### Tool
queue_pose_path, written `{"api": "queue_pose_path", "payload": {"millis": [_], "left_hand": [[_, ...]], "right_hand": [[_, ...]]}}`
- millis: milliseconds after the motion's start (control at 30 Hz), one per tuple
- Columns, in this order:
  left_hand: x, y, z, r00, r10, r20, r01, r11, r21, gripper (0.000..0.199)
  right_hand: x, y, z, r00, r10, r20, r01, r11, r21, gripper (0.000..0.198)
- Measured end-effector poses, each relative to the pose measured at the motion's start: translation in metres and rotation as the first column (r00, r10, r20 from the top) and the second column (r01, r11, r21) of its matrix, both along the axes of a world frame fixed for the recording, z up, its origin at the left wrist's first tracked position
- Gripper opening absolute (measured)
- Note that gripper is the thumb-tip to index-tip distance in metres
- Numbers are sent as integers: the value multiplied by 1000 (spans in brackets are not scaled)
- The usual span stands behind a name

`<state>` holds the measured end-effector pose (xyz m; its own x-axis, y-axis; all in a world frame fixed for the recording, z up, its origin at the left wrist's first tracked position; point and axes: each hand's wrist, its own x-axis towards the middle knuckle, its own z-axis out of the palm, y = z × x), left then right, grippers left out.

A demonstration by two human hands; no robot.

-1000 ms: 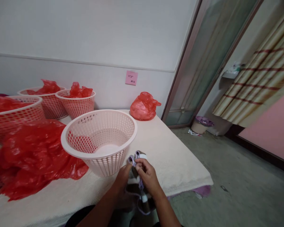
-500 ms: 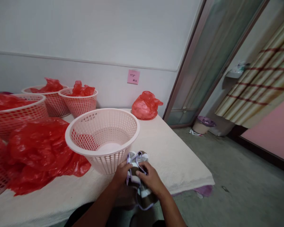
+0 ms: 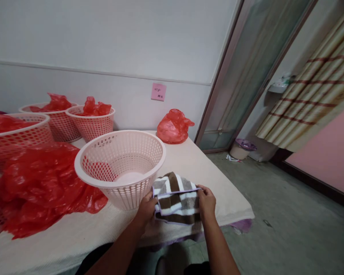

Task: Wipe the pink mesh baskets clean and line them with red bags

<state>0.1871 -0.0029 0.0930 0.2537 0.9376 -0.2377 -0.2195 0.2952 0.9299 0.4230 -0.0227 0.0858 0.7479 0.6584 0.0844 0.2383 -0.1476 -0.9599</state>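
Observation:
A striped towel (image 3: 177, 200) in brown, white and grey with a purple edge is stretched between my hands, partly folded over itself. My left hand (image 3: 146, 208) pinches its left side, close to the wall of a pale pink plastic basket (image 3: 132, 194). On the other side my right hand (image 3: 206, 200) grips the upper right corner, fingers closed on the fabric. The towel lies over the near edge of the white-covered table (image 3: 215, 183). No towel shows inside the basket.
Red plastic bags (image 3: 46, 183) lie crumpled left of the basket. Several pink baskets (image 3: 93, 126) with red bags stand behind. A tied red bag (image 3: 173, 128) sits by the wall, below a pink note (image 3: 158, 92). A bin (image 3: 240, 149) stands on the floor at right.
The towel was bunched between both hands and is now spread out wide. My right hand has moved to the right with its corner, while my left hand stays by the basket.

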Motion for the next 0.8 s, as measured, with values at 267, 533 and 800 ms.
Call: {"api": "queue_pose_path", "payload": {"millis": [267, 533, 800], "left_hand": [[-2, 7, -22, 961, 12, -275, -7, 1000, 21, 13], [-4, 8, -22, 908, 45, -416, 3, 993, 114, 18], [-6, 7, -23, 880, 62, -471, 9, 989, 147, 25]], "right_hand": [[-3, -20, 8, 977, 121, 176, -117, 993, -34, 35], [-91, -11, -2, 647, 666, 371, -551, 745, -377, 47], [-51, -6, -4, 650, 634, 419, -442, 764, -471, 44]]}}
